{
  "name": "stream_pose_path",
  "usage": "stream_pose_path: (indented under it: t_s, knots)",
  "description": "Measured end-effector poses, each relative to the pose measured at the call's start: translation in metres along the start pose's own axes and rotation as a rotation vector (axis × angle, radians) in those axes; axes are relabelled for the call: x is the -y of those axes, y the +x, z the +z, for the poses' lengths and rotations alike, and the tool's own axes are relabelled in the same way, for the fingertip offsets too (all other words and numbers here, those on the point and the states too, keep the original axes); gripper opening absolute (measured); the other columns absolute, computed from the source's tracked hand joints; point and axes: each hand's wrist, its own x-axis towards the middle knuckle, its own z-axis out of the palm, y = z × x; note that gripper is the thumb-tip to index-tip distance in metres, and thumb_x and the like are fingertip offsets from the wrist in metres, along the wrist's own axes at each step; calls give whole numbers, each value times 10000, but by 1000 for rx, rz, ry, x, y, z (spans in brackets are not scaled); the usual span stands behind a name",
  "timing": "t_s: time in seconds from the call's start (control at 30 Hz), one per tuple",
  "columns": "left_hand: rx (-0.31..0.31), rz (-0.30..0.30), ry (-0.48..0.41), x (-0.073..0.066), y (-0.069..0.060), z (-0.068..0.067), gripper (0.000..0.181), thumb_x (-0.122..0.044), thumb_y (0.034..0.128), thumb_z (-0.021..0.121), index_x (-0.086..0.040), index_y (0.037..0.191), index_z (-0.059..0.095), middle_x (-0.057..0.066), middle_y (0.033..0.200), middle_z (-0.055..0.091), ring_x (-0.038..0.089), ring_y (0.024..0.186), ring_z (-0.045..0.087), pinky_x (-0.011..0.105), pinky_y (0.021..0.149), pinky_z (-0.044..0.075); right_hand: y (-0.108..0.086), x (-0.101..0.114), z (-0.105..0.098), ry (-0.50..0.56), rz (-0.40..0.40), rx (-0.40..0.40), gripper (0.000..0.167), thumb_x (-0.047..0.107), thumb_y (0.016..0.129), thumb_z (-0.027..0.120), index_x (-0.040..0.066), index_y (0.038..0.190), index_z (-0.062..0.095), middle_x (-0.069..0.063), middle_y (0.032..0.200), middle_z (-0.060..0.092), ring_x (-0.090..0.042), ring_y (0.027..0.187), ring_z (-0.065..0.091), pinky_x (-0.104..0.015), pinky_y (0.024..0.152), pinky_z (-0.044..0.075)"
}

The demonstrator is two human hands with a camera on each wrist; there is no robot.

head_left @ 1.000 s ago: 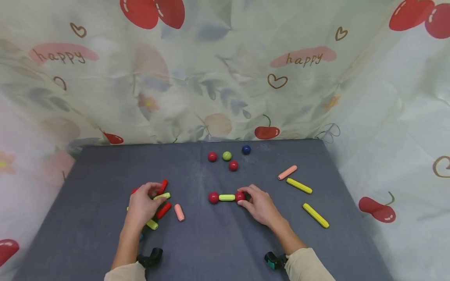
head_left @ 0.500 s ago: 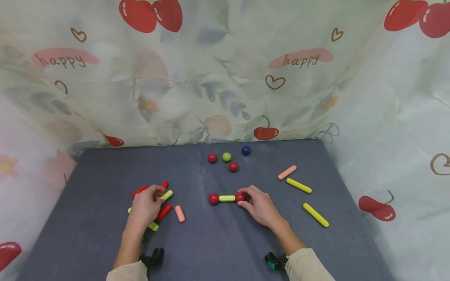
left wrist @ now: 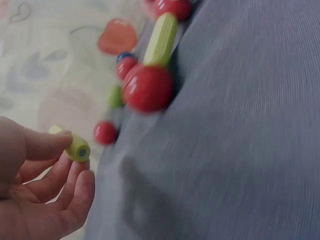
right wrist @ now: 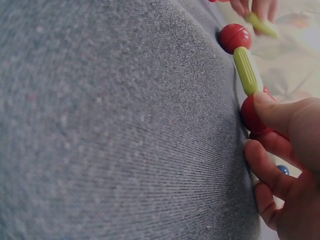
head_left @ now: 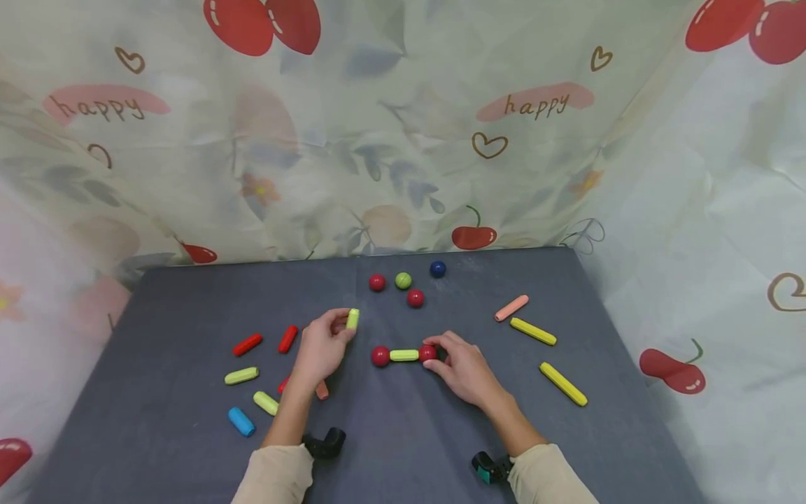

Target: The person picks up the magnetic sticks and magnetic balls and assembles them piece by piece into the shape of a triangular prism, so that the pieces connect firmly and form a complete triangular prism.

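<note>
My left hand (head_left: 322,353) pinches a short light-green rod (head_left: 352,319) between thumb and fingers, raised over the cloth. In the left wrist view the rod (left wrist: 78,149) shows a grey dot in its end face. My right hand (head_left: 464,367) grips a red ball (head_left: 427,353) at the right end of a joined piece on the cloth. That piece has a light-green rod (head_left: 404,355) in the middle and another red ball (head_left: 380,356) at its left end. In the right wrist view, thumb and fingers hold the near red ball (right wrist: 253,113).
Behind lie two red balls (head_left: 377,282), a green ball (head_left: 403,281) and a blue ball (head_left: 438,269). Red rods (head_left: 248,344), green rods (head_left: 242,376) and a blue rod (head_left: 241,422) lie left. Yellow rods (head_left: 563,384) and a pink rod (head_left: 511,308) lie right. My left forearm partly covers some rods.
My left hand has lifted the light-green rod off the left group and carried it right, toward the joined piece. My right hand stays on the red ball.
</note>
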Motion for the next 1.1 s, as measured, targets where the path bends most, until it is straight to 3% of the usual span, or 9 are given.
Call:
stream_pose_path:
  t_s: [0.2, 0.33, 0.6, 0.83, 0.97, 1.1]
  knots:
    - [74, -8, -14, -12, 8, 33, 371, -185, 943, 732, -115, 1304, 682, 57, 1174, 756, 190, 1020, 721, 383, 877, 582, -1, 1, 0, 6, -1, -2, 389, 324, 902, 783, 230, 1268, 690, 95, 983, 612, -45, 672, 482, -316, 801, 384]
    - [110, -7, -14, -14, 9, 44, 380, -202, 927, 752, -95, 1287, 698, 55, 1141, 761, 179, 983, 720, 374, 858, 592, -1, 2, -1, -3, 6, -9, 389, 316, 895, 791, 232, 1262, 693, 92, 985, 613, -48, 670, 482, -319, 800, 387]
    - [154, 0, 16, -10, 0, 41, 528, -246, 871, 820, -98, 1352, 663, 33, 1166, 755, 118, 891, 693, 308, 765, 582, 1, 1, 0, -22, 4, 5, 400, 329, 890, 795, 242, 1266, 687, 91, 995, 610, -47, 672, 489, -315, 793, 381]
    - [177, -9, 72, -6, -13, 36, 629, -199, 818, 868, -122, 1395, 632, 28, 1251, 728, 135, 964, 679, 324, 821, 589, 6, 1, -6, -34, -59, 62, 400, 354, 910, 769, 228, 1277, 670, 71, 1057, 623, -56, 757, 505, -296, 775, 428]
    - [146, 3, 75, -4, -17, 38, 603, -212, 823, 866, -122, 1378, 645, 28, 1237, 734, 136, 967, 683, 336, 839, 596, 20, 0, -16, -6, -51, 106, 421, 414, 932, 735, 212, 1295, 662, 55, 1107, 631, -68, 811, 533, -271, 781, 496]
    - [111, 14, 76, -3, -20, 42, 589, -212, 819, 869, -126, 1363, 659, 31, 1186, 747, 131, 954, 694, 343, 849, 603, 47, -4, -22, 18, -21, 61, 488, 432, 956, 702, 150, 1347, 625, -24, 1189, 636, -137, 890, 592, -341, 857, 539]
